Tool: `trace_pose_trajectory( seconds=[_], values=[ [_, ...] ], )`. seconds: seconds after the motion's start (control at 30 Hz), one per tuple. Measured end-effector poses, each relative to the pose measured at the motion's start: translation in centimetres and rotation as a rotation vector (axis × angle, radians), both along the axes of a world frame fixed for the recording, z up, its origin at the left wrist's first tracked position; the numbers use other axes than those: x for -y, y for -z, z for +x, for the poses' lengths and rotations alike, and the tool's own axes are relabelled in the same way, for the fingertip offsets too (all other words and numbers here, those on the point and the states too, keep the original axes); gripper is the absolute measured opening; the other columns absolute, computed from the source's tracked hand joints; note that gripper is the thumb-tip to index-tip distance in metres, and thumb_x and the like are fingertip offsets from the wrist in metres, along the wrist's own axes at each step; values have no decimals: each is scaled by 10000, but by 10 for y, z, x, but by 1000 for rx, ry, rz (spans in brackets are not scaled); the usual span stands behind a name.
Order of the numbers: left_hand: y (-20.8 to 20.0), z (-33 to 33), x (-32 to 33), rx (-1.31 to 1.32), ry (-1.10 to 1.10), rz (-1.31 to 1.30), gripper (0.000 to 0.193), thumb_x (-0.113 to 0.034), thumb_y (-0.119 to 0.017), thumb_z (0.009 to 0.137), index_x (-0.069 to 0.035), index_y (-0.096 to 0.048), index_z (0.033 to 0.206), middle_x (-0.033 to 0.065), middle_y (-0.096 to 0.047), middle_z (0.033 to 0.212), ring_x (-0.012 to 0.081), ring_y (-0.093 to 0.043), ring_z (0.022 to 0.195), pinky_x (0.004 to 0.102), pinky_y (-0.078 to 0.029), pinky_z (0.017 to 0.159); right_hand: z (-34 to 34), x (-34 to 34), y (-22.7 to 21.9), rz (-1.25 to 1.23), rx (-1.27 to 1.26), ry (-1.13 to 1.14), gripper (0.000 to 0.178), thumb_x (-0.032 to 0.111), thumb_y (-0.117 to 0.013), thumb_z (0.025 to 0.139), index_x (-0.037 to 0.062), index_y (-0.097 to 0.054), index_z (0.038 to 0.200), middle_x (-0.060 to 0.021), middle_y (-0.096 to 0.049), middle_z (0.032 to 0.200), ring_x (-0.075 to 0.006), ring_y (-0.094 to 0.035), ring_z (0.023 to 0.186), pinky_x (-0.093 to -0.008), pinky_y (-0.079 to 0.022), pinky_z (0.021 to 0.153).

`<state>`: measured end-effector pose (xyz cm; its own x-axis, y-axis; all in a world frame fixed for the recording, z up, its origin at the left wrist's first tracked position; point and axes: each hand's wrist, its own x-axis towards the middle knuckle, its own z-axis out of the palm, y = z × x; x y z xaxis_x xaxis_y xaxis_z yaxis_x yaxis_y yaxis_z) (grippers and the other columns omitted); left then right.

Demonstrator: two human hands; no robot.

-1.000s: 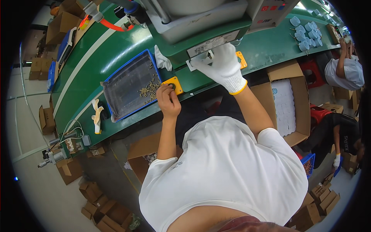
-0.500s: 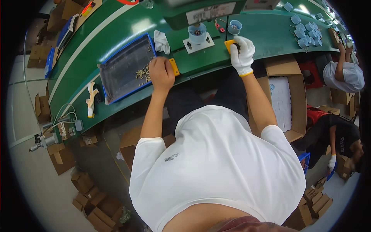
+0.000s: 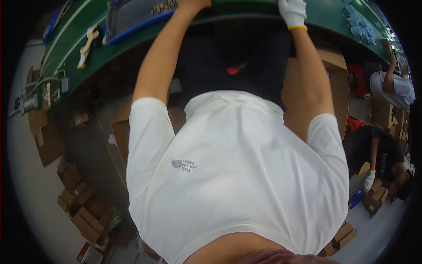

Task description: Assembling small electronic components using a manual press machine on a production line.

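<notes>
At the top edge of the picture my bare left hand [image 3: 196, 3] is over the green workbench, cut off so that its fingers hardly show. Close to it lies a blue-rimmed tray [image 3: 140, 27] with a dark bottom and a scatter of small brass-coloured parts [image 3: 164, 6]. Farther right my right hand [image 3: 293, 14], in a white knitted glove with a yellow cuff, reaches to the bench's near side. Its fingertips run out of the picture, so whatever it touches or holds is hidden.
A white glove [image 3: 88, 46] lies left of the tray. Light-blue cups [image 3: 362, 28] cluster at the far right of the bench. An open carton [image 3: 336, 59] stands below my right arm. Flattened cartons [image 3: 83, 215] cover floor at left. Two people work at right.
The view has tilted down, so bench and hands sit higher in the picture. The press, the white fixture with its cup and the yellow blocks beside my hands have left the view.
</notes>
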<state>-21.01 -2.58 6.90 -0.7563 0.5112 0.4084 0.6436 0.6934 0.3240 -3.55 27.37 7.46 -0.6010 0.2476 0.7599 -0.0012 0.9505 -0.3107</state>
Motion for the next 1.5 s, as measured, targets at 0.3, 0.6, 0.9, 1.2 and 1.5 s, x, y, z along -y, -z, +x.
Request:
trace_pose_trajectory(
  seconds=[0.3, 0.6, 0.9, 1.2, 1.5],
  values=[
    [-15, 27, 10, -76, 16, -101, 242, -206, -676, 1000, -8, -758, 1113, 259, -783, 1113, 460, -766, 1050, 563, -625, 892, 31, 41, -52, -193, 540, 47, 542, 510, -534, 1101, 120, -737, 1417, -229, -724, 1442, -434, -643, 1388, -487, -498, 1168],
    [-22, 41, 6, -95, -34, 17, 341, -278, -549, 1082, 3, -740, 1110, 289, -796, 1064, 469, -777, 1030, 573, -628, 883, 33, 40, -54, -61, 610, 46, 587, 517, -490, 1113, 80, -719, 1433, -218, -657, 1542, -420, -565, 1473, -461, -435, 1231],
    [-10, 2, 23, -227, 92, 17, 275, -174, -680, 965, 64, -667, 1100, 295, -778, 961, 435, -783, 972, 530, -619, 849, 3, 40, -41, -50, 376, -11, 465, 428, -560, 1105, 62, -764, 1307, -235, -723, 1368, -449, -655, 1298, -510, -497, 1128],
    [-50, 33, -7, -63, 328, 451, 181, -216, -765, 1052, -48, -789, 1114, 135, -715, 933, 323, -689, 811, 442, -543, 703, -5, 8, 11, -287, -234, -71, 301, 171, -731, 994, -15, -795, 1221, -238, -809, 1153, -395, -791, 1059, -455, -618, 948],
    [-157, -8, -69, 279, 321, 239, 289, -280, -885, 943, -38, -886, 1101, 114, -764, 832, 177, -671, 733, 358, -537, 720, -5, 5, 14, -314, -213, -84, 291, 97, -756, 949, 18, -760, 1229, -205, -796, 1192, -407, -769, 1041, -463, -619, 907]
  ],
)
